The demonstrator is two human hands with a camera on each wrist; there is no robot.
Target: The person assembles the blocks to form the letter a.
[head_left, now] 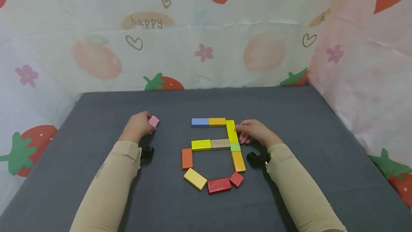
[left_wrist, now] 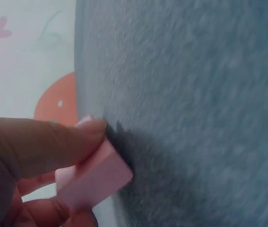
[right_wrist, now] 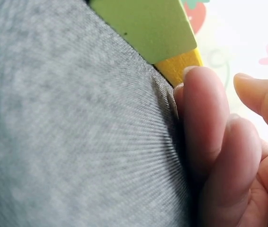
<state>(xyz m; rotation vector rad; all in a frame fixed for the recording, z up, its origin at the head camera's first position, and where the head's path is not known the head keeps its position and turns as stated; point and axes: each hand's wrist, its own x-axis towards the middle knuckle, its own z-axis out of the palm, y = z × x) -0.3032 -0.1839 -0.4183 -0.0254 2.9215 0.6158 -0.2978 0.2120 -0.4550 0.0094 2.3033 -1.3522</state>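
Note:
Between thumb and fingers, my left hand (head_left: 136,127) pinches a small pink block (head_left: 153,121) at the left of the table. The left wrist view shows that pink block (left_wrist: 96,179) tilted, close to the cloth. My right hand (head_left: 256,133), loosely bent, lies beside the long yellow block (head_left: 231,131), its fingertips at the block's right edge; contact is hard to tell. Below that come a green block (head_left: 235,146) and an amber block (head_left: 238,161). A blue block (head_left: 200,122) and an orange-yellow block (head_left: 217,122) form the top row.
On the dark grey table cloth (head_left: 173,210), a yellow block (head_left: 201,145) and a bare wood block (head_left: 220,144) make a middle row. An orange block (head_left: 187,158), pale yellow block (head_left: 195,179), red block (head_left: 219,185) and small red block (head_left: 236,179) curve below. Printed curtains (head_left: 225,20) hang behind.

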